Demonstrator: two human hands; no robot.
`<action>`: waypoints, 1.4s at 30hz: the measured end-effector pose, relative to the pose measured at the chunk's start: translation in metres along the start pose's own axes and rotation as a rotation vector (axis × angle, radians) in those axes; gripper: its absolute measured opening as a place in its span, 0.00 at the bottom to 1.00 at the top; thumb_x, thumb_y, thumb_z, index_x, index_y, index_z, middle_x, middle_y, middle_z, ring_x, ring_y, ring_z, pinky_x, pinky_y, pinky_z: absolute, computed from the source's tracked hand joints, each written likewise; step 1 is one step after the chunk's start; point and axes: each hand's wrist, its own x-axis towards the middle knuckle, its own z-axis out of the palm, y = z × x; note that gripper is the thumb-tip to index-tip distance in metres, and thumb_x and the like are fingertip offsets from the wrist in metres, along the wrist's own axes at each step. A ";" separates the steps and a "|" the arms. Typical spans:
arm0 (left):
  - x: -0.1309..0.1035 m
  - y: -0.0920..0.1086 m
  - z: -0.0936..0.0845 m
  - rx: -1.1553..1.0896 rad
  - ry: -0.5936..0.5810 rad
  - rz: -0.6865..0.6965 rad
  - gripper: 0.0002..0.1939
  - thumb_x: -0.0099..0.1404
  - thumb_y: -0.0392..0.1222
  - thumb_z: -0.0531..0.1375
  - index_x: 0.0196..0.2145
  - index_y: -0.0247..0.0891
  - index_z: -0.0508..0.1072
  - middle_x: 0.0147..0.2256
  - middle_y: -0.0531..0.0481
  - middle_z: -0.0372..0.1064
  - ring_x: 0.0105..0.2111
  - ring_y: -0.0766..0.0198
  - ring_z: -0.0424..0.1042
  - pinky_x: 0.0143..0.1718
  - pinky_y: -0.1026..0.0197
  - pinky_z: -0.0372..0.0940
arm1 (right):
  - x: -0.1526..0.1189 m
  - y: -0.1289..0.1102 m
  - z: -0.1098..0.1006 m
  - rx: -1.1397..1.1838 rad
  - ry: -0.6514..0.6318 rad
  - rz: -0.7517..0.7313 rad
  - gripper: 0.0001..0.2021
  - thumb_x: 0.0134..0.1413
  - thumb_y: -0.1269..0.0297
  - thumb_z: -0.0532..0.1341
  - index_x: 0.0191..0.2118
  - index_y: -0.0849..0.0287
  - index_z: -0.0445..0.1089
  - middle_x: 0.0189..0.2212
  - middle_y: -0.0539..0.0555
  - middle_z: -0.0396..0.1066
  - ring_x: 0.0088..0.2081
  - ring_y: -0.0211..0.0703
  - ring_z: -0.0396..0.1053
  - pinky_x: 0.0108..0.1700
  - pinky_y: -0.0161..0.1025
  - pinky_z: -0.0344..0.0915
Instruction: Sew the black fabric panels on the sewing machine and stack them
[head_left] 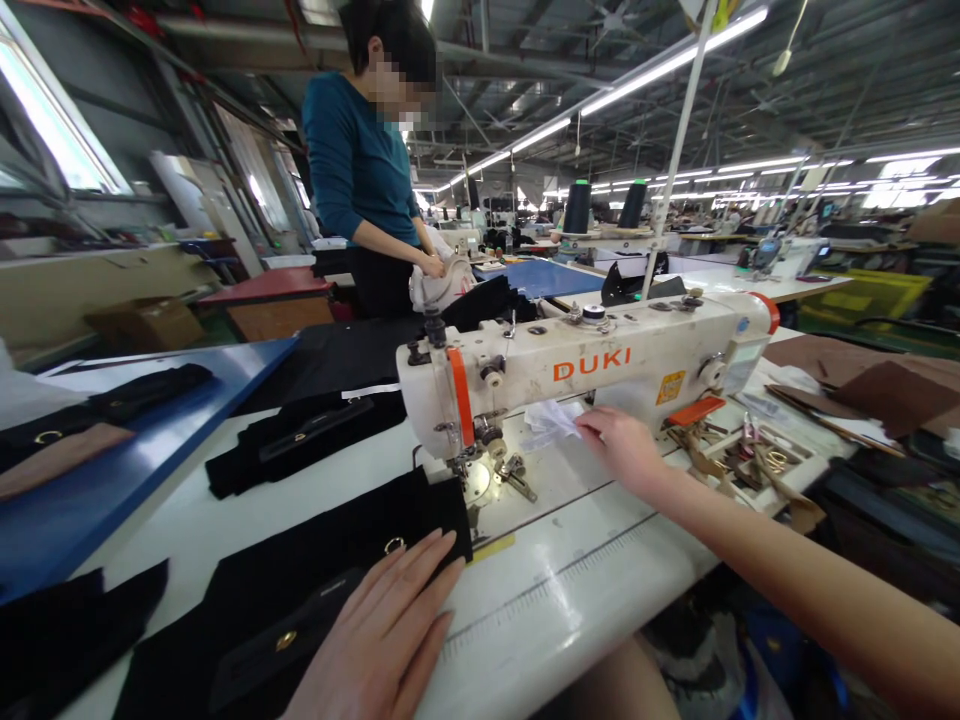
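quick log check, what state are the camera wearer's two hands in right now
Left hand: open, laid on the black fabric.
Right hand: partly curled at the white cloth; cannot tell whether it grips.

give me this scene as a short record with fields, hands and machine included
left hand: laid flat, fingers extended, on a black fabric piece with gold-coloured metal fittings
right hand: fingertips at the edge of a crumpled white cloth-like piece; grip unclear
machine: white sewing machine with orange trim, lettered DUKI
beside machine: pale sectioned tray holding small items
beyond machine: person in teal top, handling pale fabric
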 end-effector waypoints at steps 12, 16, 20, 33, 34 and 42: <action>0.024 0.008 0.022 -0.044 0.076 -0.082 0.22 0.71 0.33 0.46 0.61 0.34 0.59 0.43 0.43 0.74 0.40 0.60 0.75 0.44 0.58 0.71 | -0.052 -0.121 0.040 0.019 0.105 -0.746 0.08 0.61 0.73 0.57 0.31 0.61 0.71 0.27 0.53 0.68 0.32 0.43 0.62 0.32 0.40 0.60; 0.027 -0.018 0.015 -0.031 0.113 -0.086 0.18 0.71 0.33 0.47 0.56 0.34 0.65 0.39 0.45 0.74 0.37 0.61 0.74 0.43 0.57 0.71 | -0.039 -0.115 0.042 0.100 0.137 -0.702 0.11 0.65 0.70 0.54 0.35 0.60 0.72 0.30 0.54 0.70 0.34 0.43 0.64 0.36 0.39 0.62; 0.038 -0.040 0.010 -0.018 0.206 -0.005 0.14 0.70 0.32 0.50 0.47 0.34 0.72 0.39 0.45 0.74 0.39 0.59 0.73 0.45 0.55 0.69 | -0.033 -0.104 0.047 0.199 0.139 -0.607 0.08 0.63 0.70 0.56 0.37 0.61 0.74 0.33 0.55 0.73 0.36 0.44 0.66 0.40 0.39 0.65; 0.049 -0.052 0.040 -0.128 -0.162 0.061 0.11 0.66 0.29 0.53 0.39 0.37 0.74 0.37 0.47 0.73 0.39 0.58 0.73 0.43 0.54 0.70 | -0.043 -0.098 0.050 0.190 -0.149 -0.841 0.12 0.66 0.68 0.52 0.46 0.65 0.72 0.46 0.58 0.73 0.51 0.46 0.66 0.57 0.43 0.61; 0.049 -0.053 0.039 -0.104 -0.161 0.065 0.11 0.66 0.29 0.53 0.39 0.37 0.74 0.38 0.47 0.73 0.39 0.58 0.73 0.43 0.53 0.70 | -0.043 -0.097 0.050 0.191 -0.147 -0.844 0.12 0.66 0.69 0.52 0.46 0.65 0.72 0.47 0.58 0.73 0.51 0.46 0.66 0.57 0.42 0.61; 0.047 -0.051 0.046 -0.041 -0.107 0.097 0.12 0.67 0.28 0.51 0.38 0.34 0.73 0.36 0.45 0.73 0.38 0.57 0.72 0.43 0.54 0.70 | -0.044 -0.096 0.053 0.212 -0.140 -0.844 0.12 0.66 0.70 0.53 0.47 0.66 0.72 0.48 0.59 0.72 0.52 0.46 0.65 0.58 0.41 0.60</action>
